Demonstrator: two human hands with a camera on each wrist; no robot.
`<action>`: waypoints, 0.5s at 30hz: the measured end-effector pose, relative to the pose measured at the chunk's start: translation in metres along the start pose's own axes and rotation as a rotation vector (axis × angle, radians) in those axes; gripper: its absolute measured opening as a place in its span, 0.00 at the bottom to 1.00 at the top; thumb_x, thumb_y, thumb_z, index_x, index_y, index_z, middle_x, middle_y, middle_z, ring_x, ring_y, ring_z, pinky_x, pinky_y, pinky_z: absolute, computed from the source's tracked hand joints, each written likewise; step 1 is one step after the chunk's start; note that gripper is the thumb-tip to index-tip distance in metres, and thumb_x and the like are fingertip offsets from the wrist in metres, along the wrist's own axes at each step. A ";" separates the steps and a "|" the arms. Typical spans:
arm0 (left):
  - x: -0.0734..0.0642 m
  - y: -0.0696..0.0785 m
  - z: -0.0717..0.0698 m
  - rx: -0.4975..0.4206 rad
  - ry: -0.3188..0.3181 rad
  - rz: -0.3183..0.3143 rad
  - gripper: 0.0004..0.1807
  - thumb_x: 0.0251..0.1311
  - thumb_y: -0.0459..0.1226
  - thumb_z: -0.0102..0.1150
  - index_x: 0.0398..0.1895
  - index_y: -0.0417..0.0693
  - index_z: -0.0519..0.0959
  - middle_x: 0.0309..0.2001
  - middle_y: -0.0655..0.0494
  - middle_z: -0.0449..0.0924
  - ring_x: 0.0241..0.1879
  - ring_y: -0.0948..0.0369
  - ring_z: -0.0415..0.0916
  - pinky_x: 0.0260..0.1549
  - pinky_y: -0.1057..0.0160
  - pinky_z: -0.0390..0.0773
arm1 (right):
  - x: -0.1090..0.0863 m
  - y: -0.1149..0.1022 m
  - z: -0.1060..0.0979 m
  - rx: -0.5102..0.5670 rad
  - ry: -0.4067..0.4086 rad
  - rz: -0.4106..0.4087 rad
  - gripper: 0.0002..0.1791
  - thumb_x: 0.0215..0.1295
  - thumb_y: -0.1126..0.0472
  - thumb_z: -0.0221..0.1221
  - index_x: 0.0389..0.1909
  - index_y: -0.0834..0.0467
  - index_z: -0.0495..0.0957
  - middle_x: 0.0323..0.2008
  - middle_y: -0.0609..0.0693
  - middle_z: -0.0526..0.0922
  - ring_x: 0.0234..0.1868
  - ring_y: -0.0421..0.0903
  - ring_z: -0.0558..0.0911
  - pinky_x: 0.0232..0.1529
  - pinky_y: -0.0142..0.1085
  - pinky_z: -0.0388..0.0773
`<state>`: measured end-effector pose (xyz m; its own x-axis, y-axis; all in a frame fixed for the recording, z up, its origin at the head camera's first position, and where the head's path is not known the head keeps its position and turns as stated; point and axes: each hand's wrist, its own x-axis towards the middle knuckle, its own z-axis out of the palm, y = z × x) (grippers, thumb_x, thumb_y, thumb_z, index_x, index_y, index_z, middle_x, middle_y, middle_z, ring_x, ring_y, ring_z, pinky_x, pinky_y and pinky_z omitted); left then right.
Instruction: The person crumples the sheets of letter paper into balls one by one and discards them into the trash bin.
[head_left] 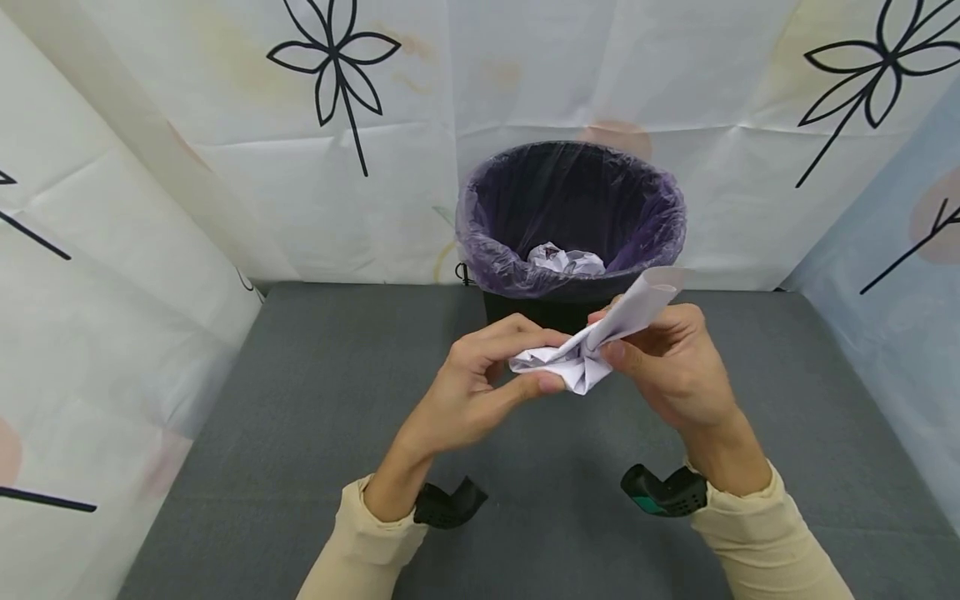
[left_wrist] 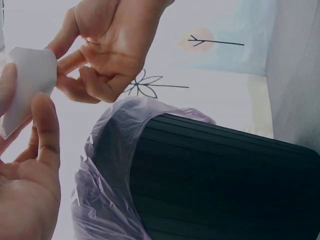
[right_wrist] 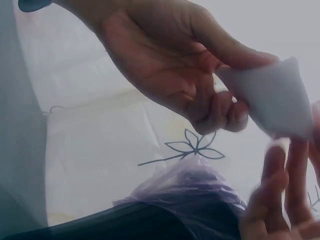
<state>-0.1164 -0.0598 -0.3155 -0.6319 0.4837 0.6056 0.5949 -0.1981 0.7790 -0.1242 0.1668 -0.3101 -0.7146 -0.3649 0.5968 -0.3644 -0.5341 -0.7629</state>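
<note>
Both hands hold one folded, creased sheet of white paper (head_left: pixel 581 358) in front of the bin. In the head view my left hand (head_left: pixel 483 379) pinches its crumpled left end between thumb and fingers. My right hand (head_left: pixel 667 358) grips the right side, thumb in front, and a smooth flap of the sheet sticks up past its fingers. The left wrist view shows the paper (left_wrist: pixel 37 80) between the fingertips of both hands. In the right wrist view, the right thumb lies along the top edge of the paper (right_wrist: pixel 275 100).
A black bin (left_wrist: pixel 225 180) with a purple plastic liner (head_left: pixel 495 258) stands at the back of the grey table (head_left: pixel 337 375). Crumpled white paper (head_left: pixel 566 260) lies inside it. White curtains with flower prints (head_left: pixel 225 192) hang behind and at the sides.
</note>
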 end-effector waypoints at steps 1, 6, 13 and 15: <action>0.001 -0.001 0.002 -0.006 0.019 -0.002 0.19 0.57 0.18 0.66 0.53 0.28 0.80 0.44 0.43 0.80 0.42 0.54 0.78 0.40 0.61 0.80 | 0.000 0.000 0.002 -0.008 0.040 -0.004 0.12 0.66 0.74 0.64 0.49 0.71 0.84 0.45 0.56 0.85 0.45 0.47 0.81 0.43 0.34 0.81; 0.002 -0.003 0.012 -0.039 0.180 -0.010 0.21 0.58 0.23 0.69 0.56 0.28 0.79 0.49 0.40 0.82 0.42 0.53 0.79 0.40 0.61 0.83 | 0.005 0.002 0.013 -0.076 0.203 -0.096 0.11 0.61 0.75 0.67 0.44 0.76 0.84 0.43 0.62 0.85 0.47 0.53 0.80 0.46 0.37 0.80; 0.005 -0.005 0.019 -0.030 0.313 0.001 0.33 0.63 0.48 0.66 0.58 0.28 0.77 0.49 0.38 0.82 0.41 0.56 0.80 0.39 0.64 0.82 | 0.002 0.002 0.023 -0.461 0.326 -0.264 0.09 0.55 0.74 0.73 0.34 0.75 0.86 0.34 0.56 0.88 0.30 0.42 0.84 0.32 0.28 0.82; 0.006 -0.006 0.020 -0.011 0.328 0.015 0.32 0.64 0.49 0.66 0.56 0.27 0.78 0.45 0.39 0.82 0.39 0.57 0.79 0.37 0.65 0.82 | 0.002 0.003 0.025 -0.524 0.319 -0.300 0.07 0.55 0.74 0.73 0.32 0.75 0.86 0.32 0.56 0.87 0.26 0.40 0.80 0.28 0.25 0.77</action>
<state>-0.1135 -0.0392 -0.3196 -0.7508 0.1805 0.6353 0.6008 -0.2128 0.7705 -0.1113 0.1453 -0.3045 -0.6495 0.0264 0.7599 -0.7575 -0.1084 -0.6438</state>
